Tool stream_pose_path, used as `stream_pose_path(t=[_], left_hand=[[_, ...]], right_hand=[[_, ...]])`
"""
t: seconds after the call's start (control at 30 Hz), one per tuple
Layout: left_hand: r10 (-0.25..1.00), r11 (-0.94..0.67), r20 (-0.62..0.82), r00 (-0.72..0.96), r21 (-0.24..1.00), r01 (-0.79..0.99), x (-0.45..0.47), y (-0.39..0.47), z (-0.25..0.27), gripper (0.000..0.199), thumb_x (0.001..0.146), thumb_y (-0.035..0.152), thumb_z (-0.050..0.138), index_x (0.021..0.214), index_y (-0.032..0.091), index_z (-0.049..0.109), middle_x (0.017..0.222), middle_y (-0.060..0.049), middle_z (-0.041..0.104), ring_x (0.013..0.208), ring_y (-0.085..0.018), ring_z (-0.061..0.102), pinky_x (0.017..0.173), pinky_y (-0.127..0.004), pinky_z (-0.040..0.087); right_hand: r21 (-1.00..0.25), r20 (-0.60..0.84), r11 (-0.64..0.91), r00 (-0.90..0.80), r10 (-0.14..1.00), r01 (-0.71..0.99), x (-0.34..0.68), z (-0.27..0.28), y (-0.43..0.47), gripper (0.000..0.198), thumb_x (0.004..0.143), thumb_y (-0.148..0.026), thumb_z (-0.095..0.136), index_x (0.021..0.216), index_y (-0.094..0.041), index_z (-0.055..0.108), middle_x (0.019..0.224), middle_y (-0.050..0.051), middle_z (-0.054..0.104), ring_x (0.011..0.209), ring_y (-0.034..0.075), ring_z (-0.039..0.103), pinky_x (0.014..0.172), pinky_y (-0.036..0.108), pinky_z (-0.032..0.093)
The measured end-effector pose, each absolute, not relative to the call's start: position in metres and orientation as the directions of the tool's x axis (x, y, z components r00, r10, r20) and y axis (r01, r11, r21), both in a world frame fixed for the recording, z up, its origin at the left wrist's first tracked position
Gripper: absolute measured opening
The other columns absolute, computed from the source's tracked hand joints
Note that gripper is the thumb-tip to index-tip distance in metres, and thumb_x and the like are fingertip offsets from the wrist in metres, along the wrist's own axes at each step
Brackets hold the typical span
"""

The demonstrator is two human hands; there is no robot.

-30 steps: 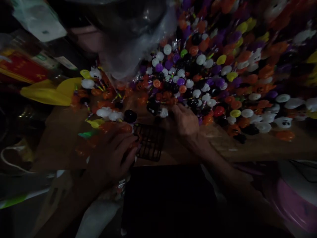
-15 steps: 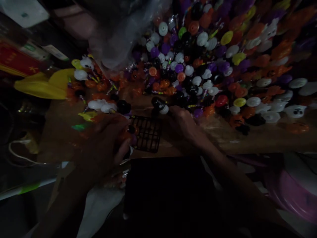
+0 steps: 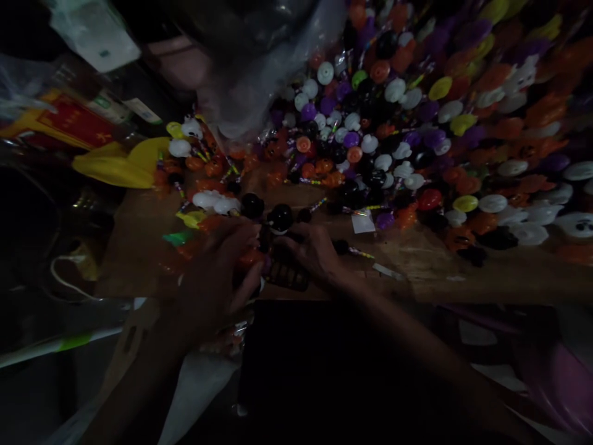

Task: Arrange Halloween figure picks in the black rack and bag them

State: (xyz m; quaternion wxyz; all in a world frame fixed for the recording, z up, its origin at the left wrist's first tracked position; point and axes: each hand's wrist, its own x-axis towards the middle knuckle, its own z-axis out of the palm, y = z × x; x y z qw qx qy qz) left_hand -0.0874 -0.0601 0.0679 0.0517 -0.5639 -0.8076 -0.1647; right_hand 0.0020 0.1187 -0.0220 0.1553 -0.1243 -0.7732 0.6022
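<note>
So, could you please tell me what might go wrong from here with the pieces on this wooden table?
The left hand curls around an orange plastic piece close to the front edge of the wooden table; if it slipped, it could fall off.
The right hand partly covers the black grid tray, so a knock might push the tray towards that edge.
The light is dim, so dark items like the round black piece might be misjudged.
</note>
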Motion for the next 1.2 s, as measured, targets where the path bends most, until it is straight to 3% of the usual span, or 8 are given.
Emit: stream_pose_path(t=[0.17,0.27,0.47,0.7,0.93,1.07,1.2], left_hand=[[0.891,0.277,0.309,-0.333,0.212,0.937,-0.089,-0.059,0.068,0.045,0.099,0.024,0.055,0.142,0.018,0.043,0.134,-0.018,0.061,0.127,-0.029,0.063,0.102,-0.043,0.06],[0.881,0.295,0.309,-0.358,0.233,0.927,-0.088,-0.06,0.068,0.049,0.099,0.025,0.055,0.145,0.021,0.04,0.135,-0.017,0.061,0.125,-0.028,0.065,0.1,-0.042,0.061],[0.872,0.318,0.271,-0.408,0.321,0.892,-0.084,-0.061,0.07,0.054,0.101,0.028,0.053,0.151,0.025,0.034,0.132,-0.015,0.063,0.108,-0.023,0.072,0.091,-0.037,0.063],[0.878,0.308,0.278,-0.389,0.295,0.905,-0.084,-0.06,0.072,0.059,0.101,0.026,0.054,0.155,0.03,0.03,0.131,-0.012,0.064,0.113,-0.024,0.071,0.096,-0.04,0.063],[0.87,0.305,0.305,-0.387,0.283,0.909,-0.084,-0.059,0.07,0.053,0.101,0.026,0.052,0.151,0.026,0.034,0.133,-0.013,0.062,0.108,-0.021,0.071,0.091,-0.034,0.063],[0.874,0.302,0.318,-0.369,0.241,0.922,-0.086,-0.058,0.069,0.049,0.101,0.026,0.052,0.148,0.022,0.04,0.132,-0.014,0.063,0.122,-0.026,0.066,0.097,-0.037,0.061],[0.881,0.305,0.299,-0.366,0.232,0.924,-0.086,-0.058,0.068,0.049,0.102,0.028,0.052,0.149,0.022,0.04,0.136,-0.014,0.061,0.132,-0.026,0.06,0.103,-0.037,0.058]], right_hand=[[-0.919,0.164,0.393,-0.933,0.321,-0.026,0.0,-0.028,0.115,0.011,0.095,-0.021,0.07,0.098,-0.015,0.078,0.097,0.007,0.077,0.088,0.018,0.069,0.08,0.028,0.046],[-0.942,0.147,0.336,-0.928,0.342,-0.025,-0.001,-0.031,0.116,0.013,0.095,-0.023,0.069,0.1,-0.015,0.077,0.097,0.006,0.077,0.089,0.019,0.07,0.08,0.027,0.048],[-0.985,0.107,0.163,-0.955,0.275,-0.063,-0.001,-0.03,0.123,0.022,0.093,-0.025,0.061,0.106,-0.016,0.077,0.098,0.002,0.078,0.093,0.022,0.071,0.085,0.03,0.052],[-0.984,0.105,0.17,-0.962,0.253,-0.063,-0.002,-0.028,0.123,0.023,0.093,-0.026,0.059,0.104,-0.016,0.076,0.098,0.005,0.077,0.094,0.023,0.069,0.09,0.034,0.053],[-0.98,0.143,0.172,-0.95,0.279,-0.097,0.003,-0.027,0.126,0.026,0.094,-0.026,0.055,0.11,-0.016,0.072,0.098,0.006,0.074,0.094,0.022,0.067,0.086,0.033,0.054],[-0.986,0.112,0.151,-0.941,0.32,-0.066,0.006,-0.027,0.128,0.022,0.095,-0.027,0.054,0.106,-0.016,0.07,0.097,0.006,0.072,0.092,0.021,0.065,0.082,0.03,0.053],[-0.999,0.04,0.022,-0.947,0.319,-0.035,0.005,-0.027,0.124,0.028,0.099,-0.039,0.054,0.099,-0.016,0.07,0.091,0.004,0.068,0.086,0.019,0.063,0.077,0.029,0.053]])
